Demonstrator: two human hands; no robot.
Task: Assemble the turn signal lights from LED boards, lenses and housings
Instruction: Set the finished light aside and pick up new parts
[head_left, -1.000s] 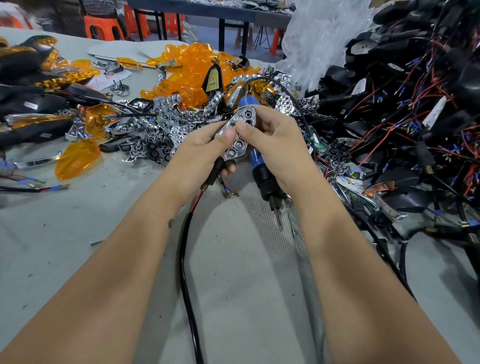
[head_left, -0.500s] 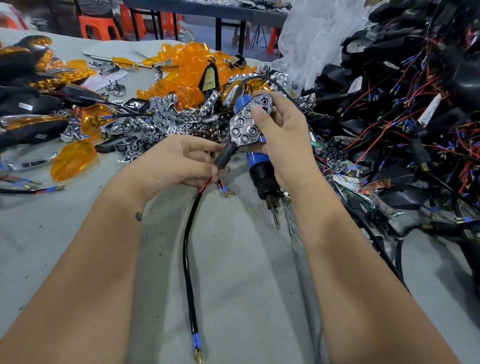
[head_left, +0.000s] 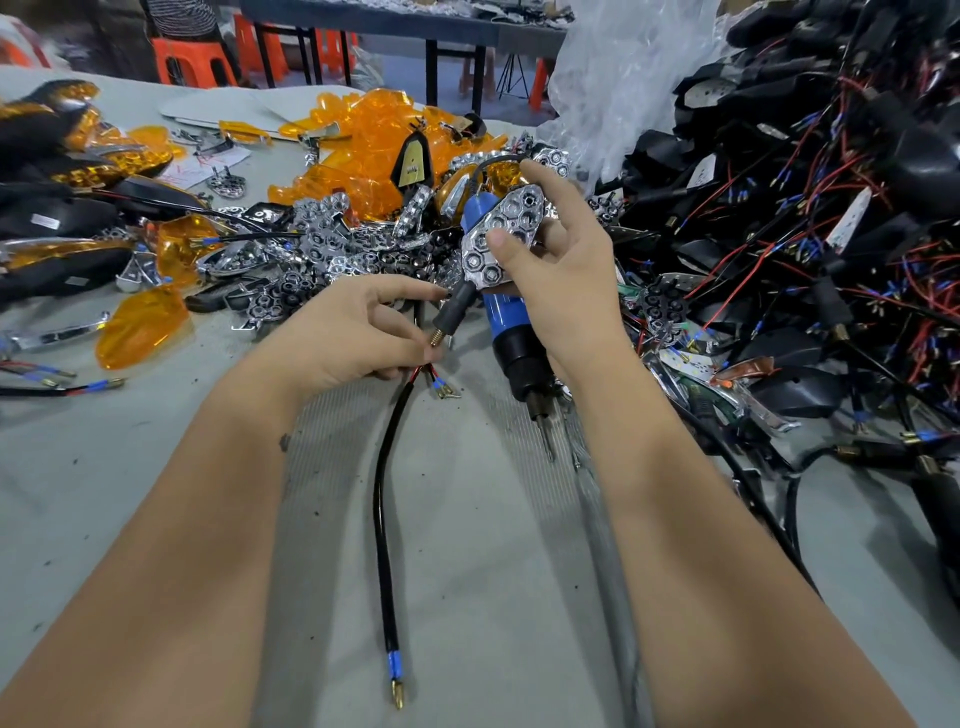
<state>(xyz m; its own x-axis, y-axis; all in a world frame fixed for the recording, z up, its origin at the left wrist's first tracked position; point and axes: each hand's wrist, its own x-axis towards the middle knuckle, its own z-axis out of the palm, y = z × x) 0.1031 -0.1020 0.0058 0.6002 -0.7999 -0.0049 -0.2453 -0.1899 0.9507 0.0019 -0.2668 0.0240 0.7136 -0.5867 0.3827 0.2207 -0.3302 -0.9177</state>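
My right hand (head_left: 558, 270) holds a chrome reflector housing (head_left: 496, 239) with honeycomb cells, my thumb pressed on its face. The same hand also carries a blue electric screwdriver (head_left: 511, 332) against the palm, its bit pointing down at the table. A black rubber stem (head_left: 453, 312) with a brass threaded tip sticks out of the housing's lower end. My left hand (head_left: 353, 338) pinches the red and black wires (head_left: 421, 371) just below that tip. Their black sheathed cable (head_left: 384, 519) trails toward me across the grey table (head_left: 156, 519).
A heap of chrome reflectors (head_left: 332, 249) lies behind my left hand, with orange lenses (head_left: 374, 140) beyond it and one loose lens (head_left: 140, 327) at the left. Black housings with red and blue wires (head_left: 810, 234) pile up on the right. Finished lights (head_left: 52, 156) lie far left.
My left hand let go of the housing and dropped to the wires below the stem. My right hand turned the housing to face me and lifted it a little.
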